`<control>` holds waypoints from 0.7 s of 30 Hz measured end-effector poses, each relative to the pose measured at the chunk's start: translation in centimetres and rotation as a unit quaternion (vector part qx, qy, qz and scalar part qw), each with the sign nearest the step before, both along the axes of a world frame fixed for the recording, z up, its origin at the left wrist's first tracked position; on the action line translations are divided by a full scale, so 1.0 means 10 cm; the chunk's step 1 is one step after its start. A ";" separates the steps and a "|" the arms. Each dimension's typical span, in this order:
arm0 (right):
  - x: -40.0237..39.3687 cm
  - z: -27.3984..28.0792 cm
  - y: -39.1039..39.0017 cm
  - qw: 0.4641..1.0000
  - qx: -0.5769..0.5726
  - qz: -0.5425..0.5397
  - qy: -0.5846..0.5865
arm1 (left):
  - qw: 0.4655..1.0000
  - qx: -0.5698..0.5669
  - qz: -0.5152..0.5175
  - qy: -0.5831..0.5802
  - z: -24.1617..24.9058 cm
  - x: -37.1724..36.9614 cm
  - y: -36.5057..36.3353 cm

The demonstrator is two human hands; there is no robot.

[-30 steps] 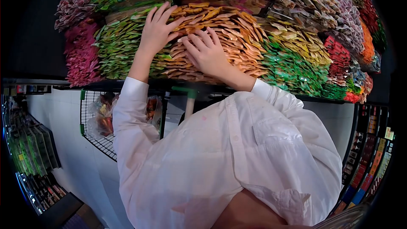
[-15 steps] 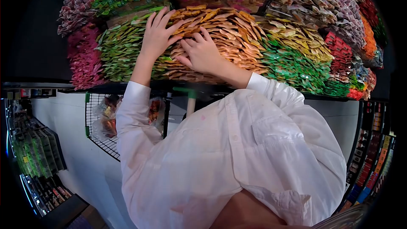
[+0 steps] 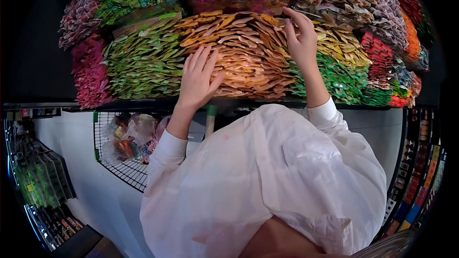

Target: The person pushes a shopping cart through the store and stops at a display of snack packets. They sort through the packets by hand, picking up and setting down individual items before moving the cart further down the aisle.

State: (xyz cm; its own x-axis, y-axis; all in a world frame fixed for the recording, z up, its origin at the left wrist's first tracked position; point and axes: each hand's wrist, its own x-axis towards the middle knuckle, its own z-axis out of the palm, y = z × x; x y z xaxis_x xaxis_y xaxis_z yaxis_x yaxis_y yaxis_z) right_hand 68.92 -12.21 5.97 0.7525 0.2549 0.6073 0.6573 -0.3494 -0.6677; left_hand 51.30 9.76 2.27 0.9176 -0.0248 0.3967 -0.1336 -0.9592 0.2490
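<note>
Looking down from the head camera, the only view: a display shelf (image 3: 143, 101) carries packed rows of small snack sachets, stacked on edge and sorted by colour.

Left hand (image 3: 198, 79): fingers spread wide, palm flat against the orange sachets (image 3: 244, 52) near the front edge of the shelf. It holds nothing.

Right hand (image 3: 300, 40): raised, fingers loosely open, fingertips touching the far right end of the orange sachets, where they meet the yellow sachets (image 3: 342, 48). Cannot tell whether a sachet is pinched between the fingers.

Orange sachets: middle of the shelf, between the two hands, running from front edge to back.

Neighbours: light green sachets (image 3: 143, 62) just to the left of the orange block; pink sachets (image 3: 88, 74) at the left end of the shelf; bright green sachets (image 3: 339, 79) below the yellow ones toward the right front; red sachets (image 3: 380, 57) farther right. A second tier of green and magenta packs sits behind.

Writing: print on the packs is too small and blurred to read; no brand legible.

Below the shelf edge: a wire basket (image 3: 124, 167) with clear bagged goods. White shirt sleeves cover both arms.
</note>
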 end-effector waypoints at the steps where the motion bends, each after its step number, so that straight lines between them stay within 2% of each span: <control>1: 0.02 0.00 -0.04 1.000 -0.002 -0.005 0.009 | 1.000 0.012 0.013 0.011 -0.02 0.02 -0.07; 3: 0.09 -0.02 -0.08 0.999 -0.007 0.002 0.034 | 0.999 0.036 0.020 0.013 -0.09 0.06 -0.12; 4: 0.12 -0.01 -0.09 0.995 -0.010 0.025 0.099 | 0.997 0.062 0.032 0.017 -0.12 0.08 -0.13; 7: 0.13 0.11 -0.08 0.981 -0.076 0.078 0.162 | 0.997 0.066 0.031 -0.006 -0.17 0.07 -0.15; 8: 0.18 0.09 -0.08 0.981 -0.076 0.077 0.162 | 0.997 0.063 0.031 -0.015 -0.18 0.06 -0.15; 10: 0.31 0.06 -0.03 0.982 -0.121 0.116 0.083 | 0.997 0.068 0.034 -0.022 -0.17 0.05 -0.16; 11: 0.38 0.10 -0.04 0.972 -0.138 0.119 0.149 | 0.997 0.065 0.034 -0.022 -0.16 0.06 -0.16; 12: 0.45 0.14 -0.02 0.972 -0.138 0.121 0.148 | 0.997 0.063 0.035 -0.022 -0.16 0.06 -0.16; 14: 0.62 0.21 0.07 0.952 -0.238 0.159 0.112 | 0.997 0.065 0.040 -0.026 -0.19 0.06 -0.16; 15: 0.66 0.22 0.14 0.947 -0.244 0.185 0.093 | 0.996 0.067 0.041 -0.029 -0.20 0.05 -0.16; 20: 0.71 0.12 0.63 0.917 -0.304 0.226 0.120 | 0.996 0.056 0.053 -0.037 -0.20 0.04 -0.16; 21: 0.65 0.17 0.69 0.903 -0.356 0.217 0.102 | 0.997 0.048 0.042 -0.039 -0.20 0.04 -0.15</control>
